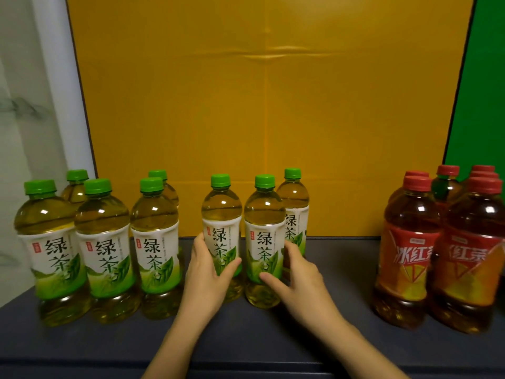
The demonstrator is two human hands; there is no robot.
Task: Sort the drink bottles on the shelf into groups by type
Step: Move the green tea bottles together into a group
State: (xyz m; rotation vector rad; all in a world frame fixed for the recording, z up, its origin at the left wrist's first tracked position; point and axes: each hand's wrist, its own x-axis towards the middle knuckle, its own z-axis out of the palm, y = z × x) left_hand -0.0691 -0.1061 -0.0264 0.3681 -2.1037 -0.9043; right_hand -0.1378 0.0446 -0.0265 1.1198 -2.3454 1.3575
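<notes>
Forearms point(175, 343) rise from the bottom edge over the front of the dark shelf point(246, 343), each ending in a hand on a bottle. The left hand point(207, 272) wraps the lower label of one green tea bottle point(222, 214), thumb across the front and fingers round its left side. The right hand point(297, 272) holds the neighbouring green tea bottle point(264, 217), thumb on the label and fingers reaching behind its right side. Both bottles stand upright near the middle of the shelf, just beside each other. A third green tea bottle point(293, 203) stands close behind the right one. Apart to the left is a cluster of five green tea bottles point(101, 242); well apart to the right, the red iced tea bottles point(410, 242) stand bunched together. A yellow panel point(273, 105) backs the shelf.

The two types look already separated, so the step in hand seems to be joining the middle bottles to the left cluster. That calls for moving the held pair leftward, kept upright, and stopping beside the nearest cluster bottle without knocking it; the third bottle would then remain to be brought over
</notes>
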